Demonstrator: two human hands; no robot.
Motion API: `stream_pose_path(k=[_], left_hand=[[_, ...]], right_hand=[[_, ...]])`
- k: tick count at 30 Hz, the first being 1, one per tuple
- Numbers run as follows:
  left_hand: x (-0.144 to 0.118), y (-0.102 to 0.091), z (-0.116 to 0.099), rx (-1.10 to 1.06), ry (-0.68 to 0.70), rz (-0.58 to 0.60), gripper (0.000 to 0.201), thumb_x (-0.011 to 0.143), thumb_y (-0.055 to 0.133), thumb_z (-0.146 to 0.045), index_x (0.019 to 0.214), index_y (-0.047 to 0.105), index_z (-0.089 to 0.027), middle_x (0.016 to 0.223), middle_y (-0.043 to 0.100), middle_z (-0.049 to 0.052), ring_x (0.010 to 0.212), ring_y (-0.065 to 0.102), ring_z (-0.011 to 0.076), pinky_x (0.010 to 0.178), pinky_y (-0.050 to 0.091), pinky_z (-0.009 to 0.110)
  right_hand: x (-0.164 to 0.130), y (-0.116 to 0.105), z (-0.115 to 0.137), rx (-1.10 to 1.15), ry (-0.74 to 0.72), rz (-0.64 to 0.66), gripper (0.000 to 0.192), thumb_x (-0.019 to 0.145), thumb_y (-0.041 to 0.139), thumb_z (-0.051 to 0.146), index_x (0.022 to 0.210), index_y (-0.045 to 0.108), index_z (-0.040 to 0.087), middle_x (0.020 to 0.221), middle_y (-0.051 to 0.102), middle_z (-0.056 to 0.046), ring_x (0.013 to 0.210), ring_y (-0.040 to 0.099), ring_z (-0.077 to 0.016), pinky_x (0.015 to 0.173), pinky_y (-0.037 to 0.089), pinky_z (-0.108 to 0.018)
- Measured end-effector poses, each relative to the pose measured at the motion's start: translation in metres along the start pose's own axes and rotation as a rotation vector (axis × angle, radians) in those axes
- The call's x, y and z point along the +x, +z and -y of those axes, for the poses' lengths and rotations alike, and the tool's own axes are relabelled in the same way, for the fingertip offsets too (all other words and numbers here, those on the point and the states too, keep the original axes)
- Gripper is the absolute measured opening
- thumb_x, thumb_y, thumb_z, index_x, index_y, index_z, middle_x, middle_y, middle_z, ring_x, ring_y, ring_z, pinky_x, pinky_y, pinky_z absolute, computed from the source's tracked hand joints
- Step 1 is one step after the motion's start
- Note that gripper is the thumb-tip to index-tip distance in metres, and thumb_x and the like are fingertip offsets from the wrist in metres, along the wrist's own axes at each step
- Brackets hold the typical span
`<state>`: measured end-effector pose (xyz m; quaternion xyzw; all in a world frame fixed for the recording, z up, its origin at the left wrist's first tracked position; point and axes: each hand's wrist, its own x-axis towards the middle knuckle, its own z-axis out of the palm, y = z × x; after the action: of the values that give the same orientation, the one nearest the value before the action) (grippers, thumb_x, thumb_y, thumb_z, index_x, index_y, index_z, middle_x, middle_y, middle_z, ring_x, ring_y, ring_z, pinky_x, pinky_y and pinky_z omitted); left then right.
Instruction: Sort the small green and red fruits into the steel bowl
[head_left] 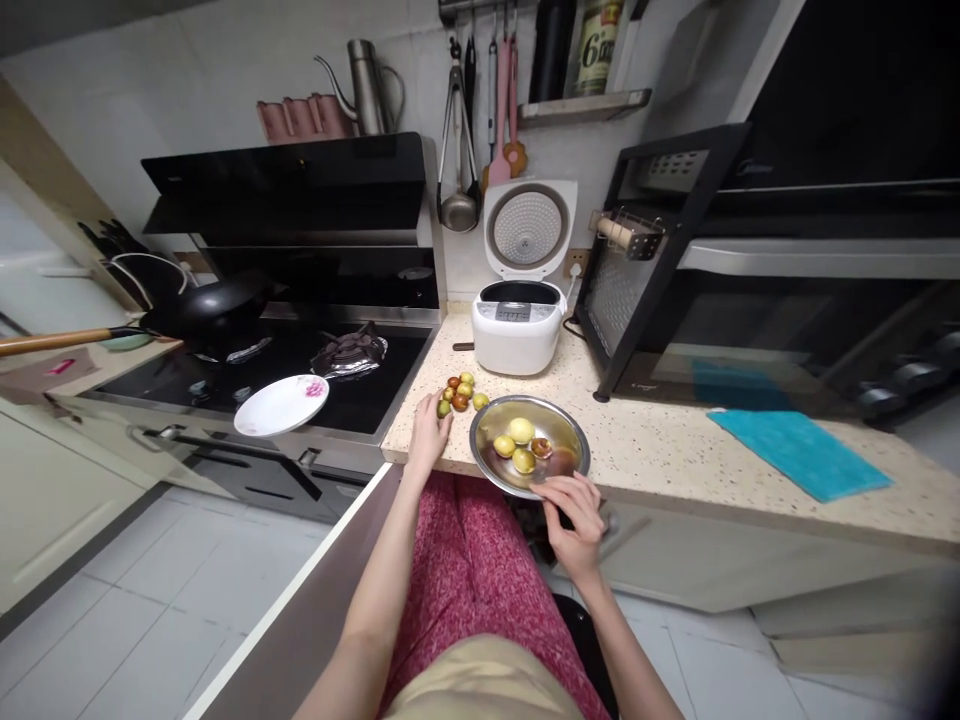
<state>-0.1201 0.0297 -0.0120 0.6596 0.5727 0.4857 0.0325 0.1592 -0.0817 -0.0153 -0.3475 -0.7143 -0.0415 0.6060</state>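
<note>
Head view: my left hand [427, 435] rests flat on the counter [675, 440] at its front left corner, fingers apart and holding nothing, fingertips touching the nearest of the loose small fruits [461, 392]. That cluster, green and reddish-brown, sits just behind the hand, between it and the rice cooker [517, 335], whose lid stands open. My right hand [574, 515] is at the counter's front edge, grip pinched on the near rim of the metal bowl [495, 465]. Bowl overhangs the front edge slightly and sits just right of the loose cluster. Inside it: three yellow-green fruits [520, 432] and one reddish one [541, 447], bunched near the middle. Left of the counter is a black cooktop [375, 390] with a white plate [281, 405] on its front edge. A teal cloth [799, 453] lies on the counter well to the right, near the front edge, below a dark oven [720, 290] at the back.
</note>
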Motion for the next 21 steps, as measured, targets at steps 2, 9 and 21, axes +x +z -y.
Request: stream_pose_path(k=[2, 9, 21], left_hand=[[-0.001, 0.002, 0.001, 0.003, -0.003, -0.026, 0.05, 0.092, 0.058, -0.016, 0.142, 0.054, -0.019, 0.134, 0.062, 0.017, 0.128, 0.059, 0.0312, 0.114, 0.046, 0.054], [-0.005, -0.003, -0.008, -0.02, 0.0, -0.088, 0.036, 0.092, 0.06, -0.016, 0.128, 0.062, -0.017, 0.122, 0.068, 0.017, 0.116, 0.063, 0.0302, 0.105, 0.051, 0.052], [-0.045, -0.05, -0.085, -0.297, 0.038, -0.181, 0.03, 0.099, 0.066, -0.033, 0.127, 0.066, -0.021, 0.125, 0.07, 0.012, 0.118, 0.067, 0.0244, 0.106, 0.054, 0.042]], right_hand=[[-0.001, 0.0, 0.0, -0.007, -0.005, -0.004, 0.028, 0.093, 0.061, 0.007, 0.103, 0.078, 0.028, 0.089, 0.076, 0.0, 0.086, 0.072, -0.0181, 0.096, 0.049, -0.042], [-0.003, 0.003, 0.007, -0.002, -0.014, 0.007, 0.028, 0.093, 0.061, 0.007, 0.103, 0.077, 0.028, 0.089, 0.076, 0.0, 0.086, 0.072, -0.0184, 0.098, 0.048, -0.043], [0.0, 0.008, 0.016, 0.015, -0.002, 0.01, 0.027, 0.094, 0.061, 0.007, 0.102, 0.078, 0.027, 0.089, 0.076, 0.0, 0.086, 0.071, -0.0177, 0.098, 0.048, -0.042]])
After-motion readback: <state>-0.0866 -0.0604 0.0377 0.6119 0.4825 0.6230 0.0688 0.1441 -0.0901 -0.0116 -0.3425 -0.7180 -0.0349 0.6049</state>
